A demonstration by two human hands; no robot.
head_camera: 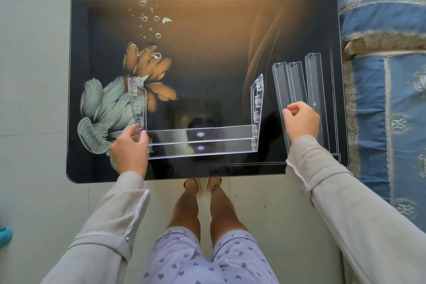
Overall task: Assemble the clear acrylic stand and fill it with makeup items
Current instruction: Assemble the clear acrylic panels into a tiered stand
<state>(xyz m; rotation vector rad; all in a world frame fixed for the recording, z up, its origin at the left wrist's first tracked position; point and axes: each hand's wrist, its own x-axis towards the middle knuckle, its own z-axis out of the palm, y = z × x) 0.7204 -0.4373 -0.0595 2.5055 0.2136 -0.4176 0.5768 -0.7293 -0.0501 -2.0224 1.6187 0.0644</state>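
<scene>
Our glossy black-and-amber lotus-printed counter [219,41] stands on pale floor [34,76] beside a blue patterned bed [380,18]. At the counter's near edge, the fingers of our left hand [130,147] clasp the left panel of the half-built clear acrylic stand [200,143]. The fingers of our right hand [303,122] curl over three loose clear acrylic strips [297,80]; we cannot tell whether they grasp one.

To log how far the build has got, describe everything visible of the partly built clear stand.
The stand is colourless, see-through plastic and only partly built. A left side panel and a right side panel, both tapered and set with small slots and lugs, are joined at their near ends by one long shelf trough. The farther slots are unfilled. It rests on the glossy flower-printed table. The left hand grips the left panel's near corner; nothing else touches it.
</scene>
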